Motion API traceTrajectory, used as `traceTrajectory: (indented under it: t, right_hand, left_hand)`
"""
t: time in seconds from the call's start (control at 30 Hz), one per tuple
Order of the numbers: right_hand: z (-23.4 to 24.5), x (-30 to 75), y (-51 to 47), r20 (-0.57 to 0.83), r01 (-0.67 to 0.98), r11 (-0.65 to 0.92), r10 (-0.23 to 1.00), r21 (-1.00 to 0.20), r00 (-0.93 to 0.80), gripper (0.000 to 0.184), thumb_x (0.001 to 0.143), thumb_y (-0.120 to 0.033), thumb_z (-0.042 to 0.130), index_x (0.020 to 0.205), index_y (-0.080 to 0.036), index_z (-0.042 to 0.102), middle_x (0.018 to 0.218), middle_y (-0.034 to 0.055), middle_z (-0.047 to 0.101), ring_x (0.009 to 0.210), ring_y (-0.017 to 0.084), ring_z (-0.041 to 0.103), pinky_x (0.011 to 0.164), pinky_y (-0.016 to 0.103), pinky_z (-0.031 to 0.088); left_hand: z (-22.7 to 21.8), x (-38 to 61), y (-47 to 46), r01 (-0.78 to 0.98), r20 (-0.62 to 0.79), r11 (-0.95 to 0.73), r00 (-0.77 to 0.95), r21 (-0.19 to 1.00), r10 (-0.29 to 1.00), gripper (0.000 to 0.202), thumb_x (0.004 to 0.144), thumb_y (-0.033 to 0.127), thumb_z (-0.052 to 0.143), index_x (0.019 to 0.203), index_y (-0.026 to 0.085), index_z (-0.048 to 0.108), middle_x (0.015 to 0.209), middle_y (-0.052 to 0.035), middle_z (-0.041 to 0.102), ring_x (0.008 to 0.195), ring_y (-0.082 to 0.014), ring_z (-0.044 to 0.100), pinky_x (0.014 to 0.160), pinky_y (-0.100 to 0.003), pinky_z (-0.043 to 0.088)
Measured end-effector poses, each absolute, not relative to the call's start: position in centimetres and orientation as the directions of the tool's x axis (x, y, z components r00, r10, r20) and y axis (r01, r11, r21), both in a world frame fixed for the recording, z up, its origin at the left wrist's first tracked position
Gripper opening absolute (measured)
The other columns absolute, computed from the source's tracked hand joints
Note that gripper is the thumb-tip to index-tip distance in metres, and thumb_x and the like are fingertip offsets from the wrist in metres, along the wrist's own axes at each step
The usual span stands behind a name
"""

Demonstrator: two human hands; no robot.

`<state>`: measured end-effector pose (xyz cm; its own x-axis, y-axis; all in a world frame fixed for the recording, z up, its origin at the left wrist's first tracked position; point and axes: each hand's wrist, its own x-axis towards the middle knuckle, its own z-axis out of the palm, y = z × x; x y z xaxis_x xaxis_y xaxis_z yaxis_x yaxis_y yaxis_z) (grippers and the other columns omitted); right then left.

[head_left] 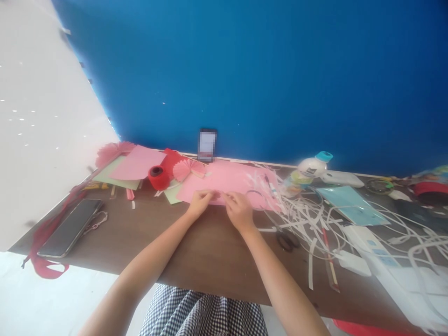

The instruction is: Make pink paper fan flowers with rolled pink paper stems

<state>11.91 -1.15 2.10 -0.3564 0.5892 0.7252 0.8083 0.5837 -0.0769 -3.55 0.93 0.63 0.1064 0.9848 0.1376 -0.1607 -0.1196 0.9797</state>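
My left hand (201, 202) and my right hand (239, 211) meet over the near edge of a large pink paper sheet (227, 175). Both have their fingertips pinched close together. Something small and pinkish may lie between them, but it is too small and blurred to name. Left of the hands are a red roll of ribbon (159, 179), a pleated pink paper fan (182, 170) and a corner of green paper (171, 193). Thin white paper strips (254, 182) are scattered on the pink sheet's right part.
A phone (207, 145) leans against the blue wall. Another phone (72, 227) lies at left by a red strap (44, 242). To the right are a bottle with a blue cap (311, 166), dark-handled scissors (287, 239), tangled white cables (336, 219) and a white power strip (371, 247).
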Motion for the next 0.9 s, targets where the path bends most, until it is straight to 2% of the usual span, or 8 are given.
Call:
traceTrajectory:
  t: [0.33,0.73,0.9]
  right_hand:
    - [2.16,11.57,-1.31,0.714,0.808,0.589,0.569,-0.008,-0.408,0.037,0.082,-0.008,0.039,0.109,-0.025,0.058,0.080,0.0045,0.061,0.075,0.015,0.050,0.067,0.027,0.036]
    - [1.70,11.59,-1.09,0.707,0.813,0.581,0.587,-0.029,-0.394,0.044,0.081,-0.007,0.038,0.117,-0.028,0.052,0.082,0.0050,0.059,0.076,0.016,0.050,0.067,0.028,0.036]
    - [1.79,11.56,-1.13,0.716,0.812,0.583,0.574,-0.017,-0.397,0.043,0.080,-0.006,0.038,0.115,-0.028,0.053,0.081,0.0046,0.059,0.075,0.016,0.050,0.066,0.028,0.036]
  left_hand:
    - [0.45,-3.40,1.06,-0.211,0.077,-0.055,0.100,0.976,0.992,0.027,0.071,0.033,0.053,0.075,0.011,0.068,0.077,-0.0080,0.068,0.075,-0.0197,0.063,0.078,-0.038,0.049]
    - [0.52,-3.39,0.87,-0.183,0.106,-0.083,0.119,0.980,0.987,0.026,0.071,0.031,0.051,0.073,0.012,0.068,0.078,-0.0070,0.068,0.076,-0.0196,0.063,0.078,-0.037,0.049]
    - [0.30,-3.59,0.95,-0.254,0.105,-0.063,0.157,0.965,0.982,0.027,0.071,0.032,0.052,0.075,0.011,0.068,0.076,-0.0078,0.068,0.074,-0.0198,0.063,0.077,-0.037,0.049]
